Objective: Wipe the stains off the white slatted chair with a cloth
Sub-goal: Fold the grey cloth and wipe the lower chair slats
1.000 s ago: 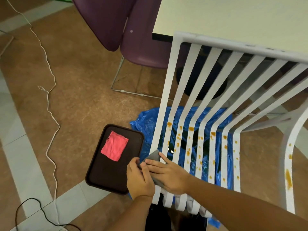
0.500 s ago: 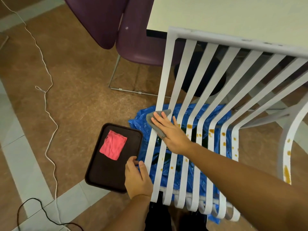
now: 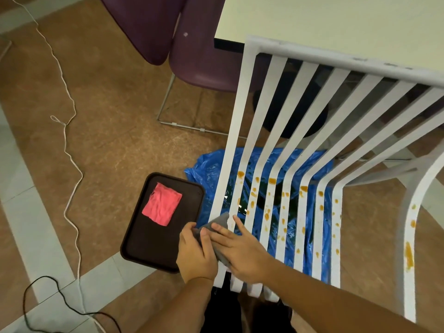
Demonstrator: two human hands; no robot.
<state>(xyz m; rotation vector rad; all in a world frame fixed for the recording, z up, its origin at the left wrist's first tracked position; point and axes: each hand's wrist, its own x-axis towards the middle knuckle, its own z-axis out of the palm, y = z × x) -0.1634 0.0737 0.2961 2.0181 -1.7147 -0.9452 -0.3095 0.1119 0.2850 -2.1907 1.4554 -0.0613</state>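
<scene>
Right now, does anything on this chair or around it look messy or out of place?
Yes. Orange-brown stains spatter the seat slats of the white slatted chair, with a long smear on its right armrest. The right hand presses a grey cloth on the leftmost slats. Nothing else stands out.

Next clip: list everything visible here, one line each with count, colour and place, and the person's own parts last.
White slatted chair: one, orange-stained, centre-right.
Grey cloth: one, on the chair's left slats, under the hands.
Pink cloth: one, on the tray.
Dark brown tray: one, floor, left of chair.
Blue plastic sheet: one, under the chair.
Purple chairs: two, top centre.
Cream table: one, top right.
White cord: one, left floor.
Black cable: one, bottom left.
Left hand: grip on grey cloth.
Right hand: flat on it.
</scene>
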